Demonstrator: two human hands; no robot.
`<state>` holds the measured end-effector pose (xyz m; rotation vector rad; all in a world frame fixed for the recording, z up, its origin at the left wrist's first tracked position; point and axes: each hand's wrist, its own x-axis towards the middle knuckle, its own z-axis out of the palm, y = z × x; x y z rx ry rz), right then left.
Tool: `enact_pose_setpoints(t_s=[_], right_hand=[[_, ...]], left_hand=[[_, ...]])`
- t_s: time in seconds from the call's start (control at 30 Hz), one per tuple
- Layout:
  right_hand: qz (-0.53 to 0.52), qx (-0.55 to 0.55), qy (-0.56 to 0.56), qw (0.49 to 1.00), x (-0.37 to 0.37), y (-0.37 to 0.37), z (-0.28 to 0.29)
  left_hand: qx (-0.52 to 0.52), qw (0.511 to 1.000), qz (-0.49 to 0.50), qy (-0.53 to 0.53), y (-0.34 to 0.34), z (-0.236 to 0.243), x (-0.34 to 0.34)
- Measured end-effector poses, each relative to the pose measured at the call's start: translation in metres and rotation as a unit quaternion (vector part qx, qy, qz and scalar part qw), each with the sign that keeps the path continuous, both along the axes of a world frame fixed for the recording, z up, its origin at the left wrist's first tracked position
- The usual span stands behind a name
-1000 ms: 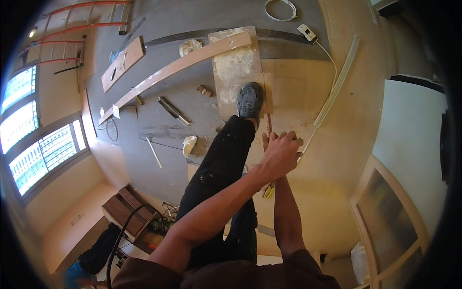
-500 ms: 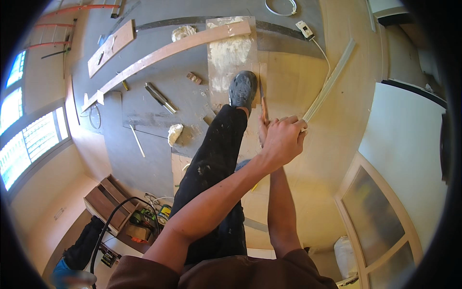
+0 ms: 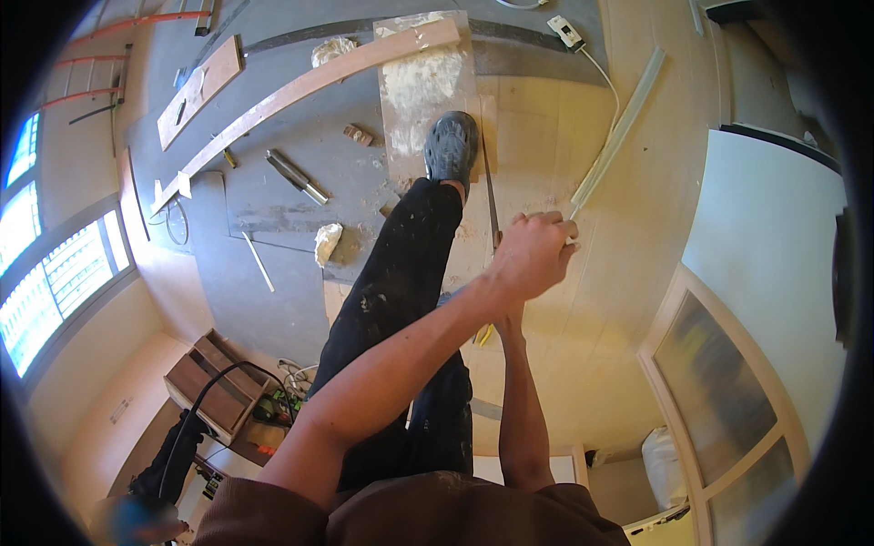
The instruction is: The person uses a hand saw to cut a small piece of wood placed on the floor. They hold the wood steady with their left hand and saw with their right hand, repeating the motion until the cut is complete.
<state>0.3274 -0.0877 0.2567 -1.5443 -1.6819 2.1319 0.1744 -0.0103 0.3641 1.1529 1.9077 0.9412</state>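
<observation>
Patchy board lies on the floor, with a thin saw-like blade by its right side and a grey shoe on top. Left hand has bent fingers and mostly hides the right hand, so I cannot tell how tight either is or what they hold. If the shoe slips, the board could slide and the blade could nick the foot

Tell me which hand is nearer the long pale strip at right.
Left. The left hand appears just below the lower end of the pale strip; the right hand, mostly hidden by the left, sits lower.
</observation>
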Motion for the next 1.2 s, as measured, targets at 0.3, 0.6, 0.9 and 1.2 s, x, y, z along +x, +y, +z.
enact_pose_setpoints(t_s=[0.3,0.6,0.9,1.2], right_hand=[[-0.011,0.118,-0.068,0.991,0.009,-0.038,-0.039],[-0.011,0.106,-0.087,0.99,-0.001,-0.029,-0.029],[-0.013,0.088,-0.113,0.99,-0.005,-0.018,-0.024],[0.021,0.094,-0.161,0.982,-0.076,0.071,-0.053]], left_hand=[[-0.092,0.995,-0.041,0.025,-0.043,-0.001,-0.001],[-0.099,0.991,-0.085,0.005,-0.046,0.01,0.02],[-0.086,0.995,-0.052,0.022,-0.017,0.023,-0.006],[-0.078,0.991,-0.106,0.023,0.007,0.025,0.01]])
